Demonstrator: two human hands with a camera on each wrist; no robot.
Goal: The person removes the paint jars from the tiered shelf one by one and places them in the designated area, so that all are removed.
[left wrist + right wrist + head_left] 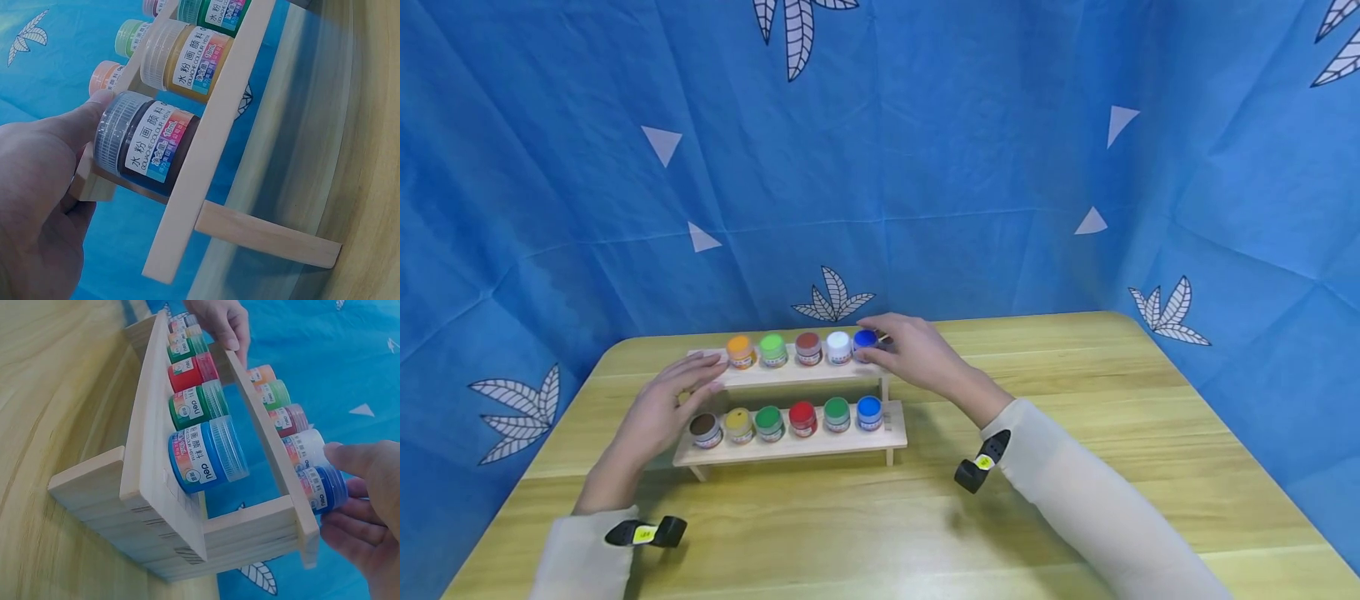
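Wood-grain table (pixel 820 533); blue cloth (pixel 925 167) behind; paint jars (pixel 802 418)

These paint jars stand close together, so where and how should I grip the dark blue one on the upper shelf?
Probably pinch its round lid at front and back, coming from the right. The dark blue jar looks upright at the right end of its row, with the white jar close on its left, so the right side offers more room.

Smooth, matt wooden rack (pixel 215 140); glossy plastic jars (pixel 207 456) with ribbed, translucent lids (pixel 111 131) and smooth labels (pixel 156 140); wood-grained worktop (pixel 1112 417) with soft sheen; creased cloth backdrop (pixel 962 167).
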